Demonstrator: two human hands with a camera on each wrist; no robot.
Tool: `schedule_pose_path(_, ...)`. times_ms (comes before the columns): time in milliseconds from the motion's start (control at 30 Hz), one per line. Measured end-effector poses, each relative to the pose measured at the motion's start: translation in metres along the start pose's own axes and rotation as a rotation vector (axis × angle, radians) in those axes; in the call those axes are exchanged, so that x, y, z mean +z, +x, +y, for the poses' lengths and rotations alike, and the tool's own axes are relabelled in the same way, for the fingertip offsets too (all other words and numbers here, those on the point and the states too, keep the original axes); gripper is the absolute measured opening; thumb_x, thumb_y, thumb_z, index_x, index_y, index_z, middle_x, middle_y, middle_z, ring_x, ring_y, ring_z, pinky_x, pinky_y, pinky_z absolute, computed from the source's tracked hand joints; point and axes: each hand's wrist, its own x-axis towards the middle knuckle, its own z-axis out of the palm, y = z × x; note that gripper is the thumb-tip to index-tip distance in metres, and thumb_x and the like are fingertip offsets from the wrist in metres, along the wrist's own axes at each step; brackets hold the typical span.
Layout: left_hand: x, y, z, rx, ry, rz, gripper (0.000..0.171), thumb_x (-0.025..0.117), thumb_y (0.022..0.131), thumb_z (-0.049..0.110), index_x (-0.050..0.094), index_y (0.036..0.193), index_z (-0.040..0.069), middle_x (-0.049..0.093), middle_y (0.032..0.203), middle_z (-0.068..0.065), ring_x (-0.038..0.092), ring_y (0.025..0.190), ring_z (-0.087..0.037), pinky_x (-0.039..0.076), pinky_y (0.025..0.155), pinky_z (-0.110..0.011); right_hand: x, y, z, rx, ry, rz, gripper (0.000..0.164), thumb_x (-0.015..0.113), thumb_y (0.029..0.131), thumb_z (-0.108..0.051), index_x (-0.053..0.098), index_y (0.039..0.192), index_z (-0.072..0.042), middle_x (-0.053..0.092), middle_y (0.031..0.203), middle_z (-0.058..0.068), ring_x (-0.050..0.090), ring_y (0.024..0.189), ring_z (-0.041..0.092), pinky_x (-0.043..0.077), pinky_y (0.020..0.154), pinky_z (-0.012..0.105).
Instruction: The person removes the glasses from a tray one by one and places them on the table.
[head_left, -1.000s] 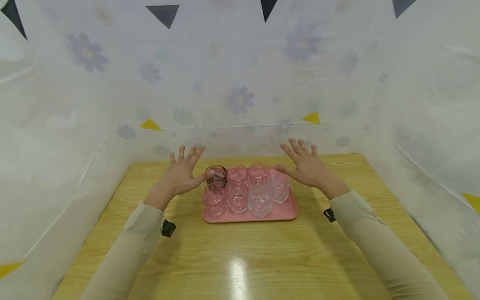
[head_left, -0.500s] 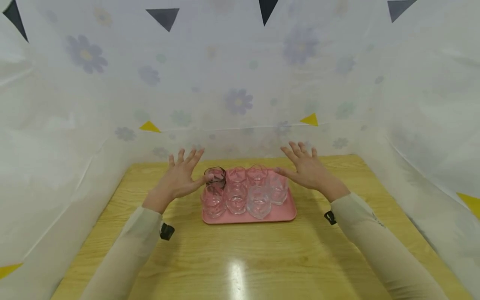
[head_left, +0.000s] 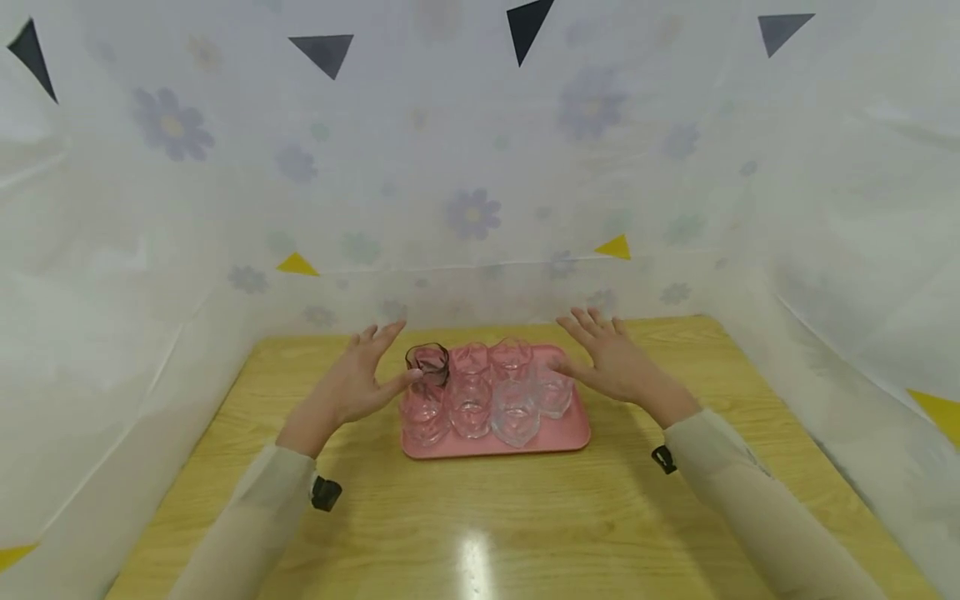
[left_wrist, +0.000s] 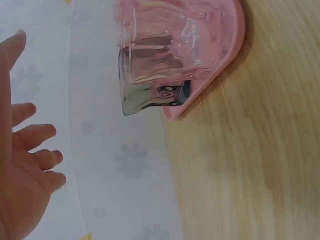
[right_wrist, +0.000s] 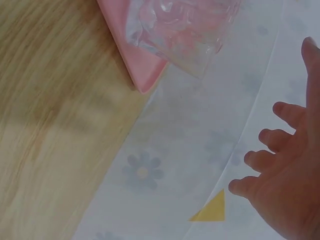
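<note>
Several glass cups stand in two rows on a pink tray (head_left: 562, 437) in the head view. Most are clear, such as the front glass (head_left: 516, 414); the back-left one is a smoky dark glass (head_left: 427, 364). My left hand (head_left: 356, 379) hovers at the tray's left, fingers spread, its thumb overlapping the dark glass in the head view. On the opposite side, my right hand (head_left: 618, 362) is held with straight fingers, its thumb in front of the back-right glass (head_left: 555, 393). Both wrist views show the hands apart from the glasses, holding nothing.
The tray rests toward the back of a wooden table (head_left: 390, 533). White flower-printed sheeting (head_left: 472, 167) walls in the back and both sides, with black and yellow triangles on it. A black wrist strap piece (head_left: 326, 493) shows below the left sleeve.
The whole head view has shifted, so the scene sits slightly lower. My left fingers have closed up a little and tipped forward; the right hand has lowered slightly. Tray and glasses stay in place.
</note>
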Motion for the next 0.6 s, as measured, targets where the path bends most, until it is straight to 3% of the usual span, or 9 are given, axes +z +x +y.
schedule_pose_path(67, 0.003, -0.004, 0.000, 0.011, -0.026, 0.022, 0.088, 0.060, 0.102, 0.061, 0.021, 0.170, 0.023, 0.035, 0.170, -0.018, 0.030, 0.156, -0.050, 0.029, 0.121, -0.074, 0.002, -0.005, 0.001, -0.007, 0.015, 0.005, 0.085, 0.056, 0.104, -0.062, 0.026, 0.169, -0.016, 0.016, 0.176, 0.021, 0.008, 0.163, 0.047, 0.006, 0.128, 0.073)
schedule_pose_path(100, 0.006, -0.006, -0.001, 0.014, -0.039, 0.033, 0.087, 0.061, 0.101, 0.060, 0.022, 0.170, 0.023, 0.046, 0.163, -0.021, 0.049, 0.144, -0.048, 0.036, 0.119, -0.072, 0.003, -0.008, 0.002, -0.009, 0.024, 0.007, 0.085, 0.057, 0.103, -0.061, 0.027, 0.168, -0.015, 0.017, 0.175, 0.021, 0.008, 0.163, 0.047, 0.006, 0.128, 0.073)
schedule_pose_path(133, 0.008, -0.007, -0.001, 0.019, -0.051, 0.044, 0.087, 0.062, 0.101, 0.059, 0.023, 0.170, 0.023, 0.059, 0.148, -0.024, 0.065, 0.124, -0.043, 0.043, 0.114, -0.069, 0.004, -0.011, 0.003, -0.009, 0.029, 0.008, 0.084, 0.057, 0.103, -0.061, 0.029, 0.168, -0.015, 0.018, 0.175, 0.021, 0.009, 0.163, 0.047, 0.005, 0.128, 0.072)
schedule_pose_path(167, 0.010, -0.009, -0.002, 0.027, -0.064, 0.055, 0.085, 0.063, 0.101, 0.057, 0.026, 0.169, 0.021, 0.068, 0.130, -0.026, 0.072, 0.098, -0.038, 0.051, 0.107, -0.063, 0.005, -0.014, 0.004, -0.014, 0.030, 0.011, 0.083, 0.058, 0.103, -0.060, 0.031, 0.167, -0.014, 0.020, 0.175, 0.022, 0.010, 0.162, 0.048, 0.007, 0.127, 0.073)
schedule_pose_path(200, 0.013, -0.011, -0.002, 0.035, -0.080, 0.072, 0.084, 0.065, 0.101, 0.055, 0.029, 0.168, 0.019, 0.071, 0.122, -0.026, 0.068, 0.073, -0.031, 0.056, 0.100, -0.059, 0.006, -0.017, 0.005, -0.015, 0.030, 0.012, 0.082, 0.058, 0.103, -0.060, 0.033, 0.166, -0.014, 0.021, 0.174, 0.022, 0.012, 0.162, 0.048, 0.008, 0.127, 0.073)
schedule_pose_path(300, 0.024, -0.016, -0.005, 0.055, -0.126, 0.134, 0.076, 0.070, 0.100, 0.046, 0.043, 0.162, 0.013, 0.077, 0.100, -0.024, 0.064, 0.057, -0.022, 0.062, 0.086, -0.052, 0.011, -0.026, 0.008, -0.014, 0.033, 0.012, 0.078, 0.060, 0.103, -0.058, 0.038, 0.164, -0.015, 0.025, 0.173, 0.022, 0.014, 0.162, 0.047, 0.010, 0.127, 0.073)
schedule_pose_path(367, 0.031, -0.018, -0.008, 0.062, -0.166, 0.178, 0.069, 0.073, 0.098, 0.040, 0.051, 0.156, 0.010, 0.076, 0.116, -0.026, 0.078, 0.083, -0.030, 0.063, 0.085, -0.055, 0.015, -0.032, 0.010, -0.014, 0.043, 0.011, 0.075, 0.061, 0.104, -0.055, 0.040, 0.164, -0.016, 0.026, 0.172, 0.023, 0.015, 0.161, 0.048, 0.010, 0.127, 0.074)
schedule_pose_path(433, 0.038, -0.021, -0.011, 0.050, -0.210, 0.213, 0.065, 0.076, 0.097, 0.036, 0.055, 0.152, 0.008, 0.074, 0.125, -0.025, 0.075, 0.113, -0.038, 0.062, 0.092, -0.059, 0.020, -0.038, 0.012, -0.007, 0.052, 0.010, 0.072, 0.062, 0.104, -0.052, 0.040, 0.164, -0.017, 0.025, 0.173, 0.022, 0.014, 0.162, 0.047, 0.010, 0.127, 0.072)
schedule_pose_path(600, 0.055, -0.032, -0.017, -0.063, -0.354, 0.202, 0.063, 0.077, 0.097, 0.029, 0.055, 0.152, 0.008, 0.071, 0.132, -0.025, 0.070, 0.121, -0.042, 0.058, 0.102, -0.058, 0.031, -0.052, 0.014, -0.024, 0.091, 0.019, 0.067, 0.065, 0.104, -0.045, 0.045, 0.161, -0.016, 0.027, 0.172, 0.024, 0.018, 0.160, 0.051, 0.014, 0.126, 0.073)
